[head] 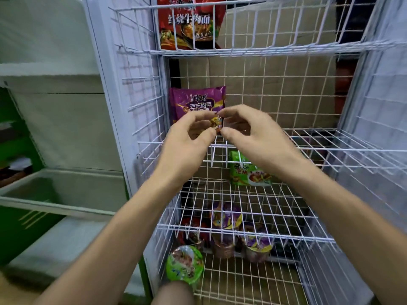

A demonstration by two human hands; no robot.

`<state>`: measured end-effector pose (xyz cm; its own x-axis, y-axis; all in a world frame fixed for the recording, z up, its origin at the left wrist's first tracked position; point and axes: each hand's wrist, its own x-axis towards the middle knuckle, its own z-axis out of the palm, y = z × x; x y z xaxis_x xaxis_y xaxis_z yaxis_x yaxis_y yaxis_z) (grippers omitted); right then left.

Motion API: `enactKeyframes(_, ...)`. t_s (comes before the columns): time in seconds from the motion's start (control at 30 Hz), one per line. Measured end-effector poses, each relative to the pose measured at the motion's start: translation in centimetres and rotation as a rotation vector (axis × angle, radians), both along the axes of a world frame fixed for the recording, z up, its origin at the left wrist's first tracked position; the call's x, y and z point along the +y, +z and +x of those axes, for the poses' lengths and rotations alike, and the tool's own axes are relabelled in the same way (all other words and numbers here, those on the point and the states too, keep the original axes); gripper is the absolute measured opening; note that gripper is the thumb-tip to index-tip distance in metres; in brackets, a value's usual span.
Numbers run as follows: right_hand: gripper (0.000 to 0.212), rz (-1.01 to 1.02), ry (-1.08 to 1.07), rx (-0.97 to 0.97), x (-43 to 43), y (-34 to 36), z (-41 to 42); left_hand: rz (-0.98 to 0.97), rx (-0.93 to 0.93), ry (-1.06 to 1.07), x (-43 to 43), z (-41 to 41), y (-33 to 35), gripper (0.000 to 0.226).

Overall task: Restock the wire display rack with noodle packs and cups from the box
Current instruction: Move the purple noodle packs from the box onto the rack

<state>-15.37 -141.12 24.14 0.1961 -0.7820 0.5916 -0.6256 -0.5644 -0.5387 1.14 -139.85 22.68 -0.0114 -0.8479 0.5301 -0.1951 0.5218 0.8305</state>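
White wire display rack carries a purple noodle pack upright at the left of its middle shelf; the left hand and right hand meet at its lower right corner, each grip narrow, pinching the pack.

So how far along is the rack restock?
Early on, by the look of it. Done: a red pack on the top shelf, a green pack on the third, several cups at the bottom. In hand: left grip and right grip pinch the purple pack standing on the second shelf. Left: most of the rack is bare wire.
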Motion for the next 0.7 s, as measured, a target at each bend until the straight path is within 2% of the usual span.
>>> enactKeyframes(0.27, 0.028, -0.196, 0.014, 0.0, 3.6, -5.5, -2.4, -0.078, 0.007, -0.088, 2.3, -1.4, -4.4, 0.024)
enactKeyframes(0.47, 0.028, -0.094, -0.028, 0.106, 2.0, -9.8, -4.4, 0.146, -0.063, -0.174, -0.3, -3.5, -8.2, 0.023)
enactKeyframes(0.6, 0.037, -0.006, -0.082, 0.271, 0.6, -11.9, -5.1, 0.093, -0.073, -0.131, -2.4, -3.9, -9.9, 0.021)
enactKeyframes(0.7, 0.043, 0.141, -0.139, 0.319, -0.6, -13.2, -5.6, 0.121, -0.191, -0.118, -3.6, -3.9, -11.1, 0.024)
